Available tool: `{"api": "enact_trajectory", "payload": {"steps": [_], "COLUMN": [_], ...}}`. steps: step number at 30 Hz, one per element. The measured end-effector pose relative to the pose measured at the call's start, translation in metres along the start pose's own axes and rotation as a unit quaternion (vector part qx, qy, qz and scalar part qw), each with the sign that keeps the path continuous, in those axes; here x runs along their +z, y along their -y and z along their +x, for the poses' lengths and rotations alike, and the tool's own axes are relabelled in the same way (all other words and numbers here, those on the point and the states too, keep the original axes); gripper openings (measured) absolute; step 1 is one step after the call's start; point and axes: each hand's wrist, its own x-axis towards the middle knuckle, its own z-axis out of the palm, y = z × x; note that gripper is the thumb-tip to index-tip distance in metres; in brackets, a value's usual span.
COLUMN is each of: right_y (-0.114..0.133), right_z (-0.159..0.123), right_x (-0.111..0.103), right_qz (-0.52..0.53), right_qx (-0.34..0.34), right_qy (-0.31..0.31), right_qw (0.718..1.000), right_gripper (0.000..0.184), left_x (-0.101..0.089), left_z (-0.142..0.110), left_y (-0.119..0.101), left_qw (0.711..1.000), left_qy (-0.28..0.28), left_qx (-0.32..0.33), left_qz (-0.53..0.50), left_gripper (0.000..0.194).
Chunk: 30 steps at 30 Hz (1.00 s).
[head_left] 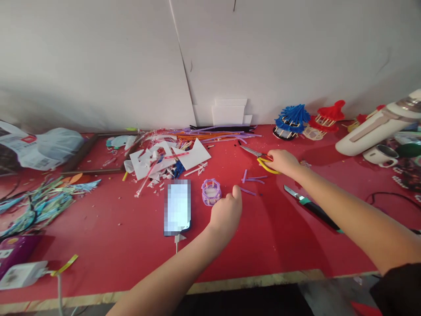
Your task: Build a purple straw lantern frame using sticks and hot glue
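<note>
Just right of the phone sits a small ring-shaped frame of purple pipe cleaners and short wooden sticks, with a pale base inside. My left hand is curled at its lower right edge, fingers closed on the rim and partly hidden behind the hand. The thumb stands up, apart from the frame. Farther right and back, my right hand grips scissors by their yellow and red handles, blades pointing to the back left. Cut purple pipe-cleaner pieces lie between the hands.
A lit phone lies at centre; a utility knife rests near my right forearm. Paper scraps and long pipe cleaners cover the back. Blue and red models, a leaning thermos and a mug stand right.
</note>
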Motion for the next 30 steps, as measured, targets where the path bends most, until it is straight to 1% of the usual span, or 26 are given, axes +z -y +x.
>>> {"api": "enact_trajectory", "payload": {"steps": [2,4,6,7,8,9,10,11,12,14,17,20,23,26,28,30], "right_y": [0.001,0.005,0.012,0.018,0.024,0.031,0.037,0.043,0.048,0.054,0.056,0.055,0.061,0.077,0.092,0.108], "right_z": [0.003,-0.001,-0.012,-0.018,-0.025,-0.032,-0.039,-0.045,-0.049,-0.054,-0.053,-0.049,-0.05,-0.062,-0.073,-0.083], "right_x": [0.005,0.006,0.005,0.005,0.006,0.009,0.012,0.017,0.021,0.031,0.04,0.04,0.03,0.011,-0.002,-0.011], "right_qz": [0.011,0.027,0.052,0.069,0.086,0.103,0.118,0.13,0.139,0.154,0.172,0.191,0.215,0.246,0.278,0.33], "right_qx": [-0.024,-0.048,-0.076,-0.096,-0.118,-0.14,-0.157,-0.17,-0.18,-0.191,-0.197,-0.205,-0.221,-0.252,-0.288,-0.333], "right_qy": [-0.013,-0.037,-0.063,-0.072,-0.074,-0.072,-0.068,-0.064,-0.06,-0.053,-0.051,-0.055,-0.068,-0.084,-0.082,-0.064], "right_qw": [1.0,0.998,0.994,0.99,0.986,0.982,0.978,0.975,0.972,0.968,0.964,0.958,0.949,0.932,0.913,0.881], "right_gripper": [0.033,0.032,0.031,0.031,0.032,0.036,0.041,0.047,0.053,0.06,0.058,0.051,0.051,0.057,0.064,0.068], "left_x": [0.0,0.0,-0.002,-0.002,-0.003,-0.003,-0.003,-0.002,-0.002,0.0,0.003,0.001,-0.001,-0.001,0.001,0.005], "left_z": [-0.017,-0.033,-0.044,-0.046,-0.047,-0.047,-0.045,-0.042,-0.04,-0.034,-0.028,-0.021,-0.016,-0.014,-0.014,-0.015], "left_y": [0.014,0.033,0.057,0.07,0.084,0.097,0.11,0.121,0.13,0.14,0.139,0.127,0.116,0.106,0.1,0.094], "left_qw": [0.999,0.994,0.985,0.98,0.972,0.95,0.933,0.927,0.93,0.939,0.952,0.954,0.946,0.94,0.937,0.935], "left_qy": [-0.036,-0.085,-0.137,-0.164,-0.202,-0.271,-0.31,-0.313,-0.292,-0.247,-0.174,-0.136,-0.129,-0.127,-0.127,-0.131], "left_qx": [0.029,0.06,0.08,0.086,0.092,0.099,0.105,0.107,0.101,0.094,0.093,0.086,0.074,0.047,0.037,0.037], "left_qz": [-0.016,-0.04,-0.061,-0.069,-0.081,-0.119,-0.151,-0.178,-0.198,-0.219,-0.232,-0.255,-0.289,-0.314,-0.324,-0.327], "left_gripper": [0.027,0.016,0.014,0.016,0.024,0.034,0.047,0.057,0.066,0.076,0.082,0.083,0.078,0.071,0.069,0.07]}}
